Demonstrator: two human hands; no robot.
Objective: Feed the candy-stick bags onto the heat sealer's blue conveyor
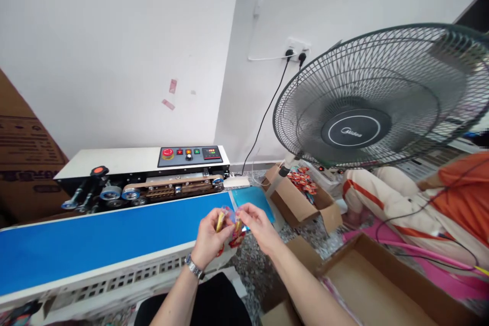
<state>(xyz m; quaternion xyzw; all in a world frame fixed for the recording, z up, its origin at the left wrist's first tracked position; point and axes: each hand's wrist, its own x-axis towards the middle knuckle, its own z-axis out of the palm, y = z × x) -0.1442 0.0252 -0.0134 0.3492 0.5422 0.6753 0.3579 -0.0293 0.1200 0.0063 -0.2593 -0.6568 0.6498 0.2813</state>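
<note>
Both hands meet over the near edge at the right end of a blue conveyor belt (114,234). My left hand (211,237), with a metal watch on its wrist, is closed on a small yellow-wrapped item (220,221). Close beside it, my right hand (256,224) pinches the top of a clear and red packet (237,234) with yellow in it. Red wrapping also shows below the fingers. The packet's exact contents are too small to tell. Behind the belt stands a sealing machine (191,157) with rollers, buttons and a lit display.
A large fan (355,127) looms at the right. Beneath it, a cardboard box (286,204) holds red packets. Another open box (382,285) stands at the lower right, beside a seated person (382,198). A brown carton (26,163) is at the far left.
</note>
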